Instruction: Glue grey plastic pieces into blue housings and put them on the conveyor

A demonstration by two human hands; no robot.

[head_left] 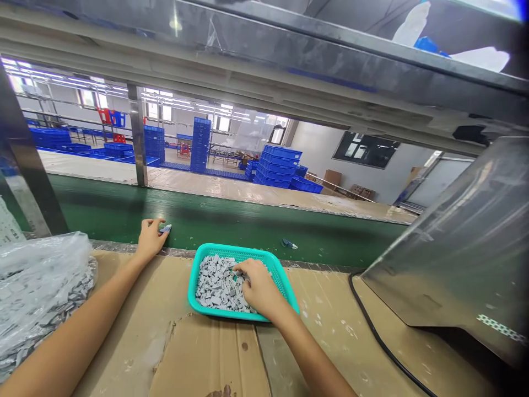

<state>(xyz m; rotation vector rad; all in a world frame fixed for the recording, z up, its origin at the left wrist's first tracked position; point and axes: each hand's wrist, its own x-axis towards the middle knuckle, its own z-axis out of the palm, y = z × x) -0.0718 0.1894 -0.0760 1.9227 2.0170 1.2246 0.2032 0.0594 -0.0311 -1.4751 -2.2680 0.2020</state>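
My left hand (pixel 152 238) rests at the near edge of the green conveyor belt (pixel 215 220), pinching a small grey part (pixel 166 228) at its fingertips. My right hand (pixel 258 286) lies in a teal plastic tray (pixel 239 253), its fingers among a heap of small grey parts (pixel 217 286). Whether those fingers grip a part is hidden. On the belt, to the right of the tray, lies a small blue-and-grey piece (pixel 289 243). A clear plastic bag (pixel 41 281) full of similar grey parts sits left of my left forearm.
Scuffed cardboard (pixel 132 331) covers the bench under the tray. A black cable (pixel 382 342) curves across it on the right, beside a large metal panel (pixel 463 242). A metal beam (pixel 264 71) crosses overhead. Stacks of blue crates (pixel 276 168) stand beyond the belt.
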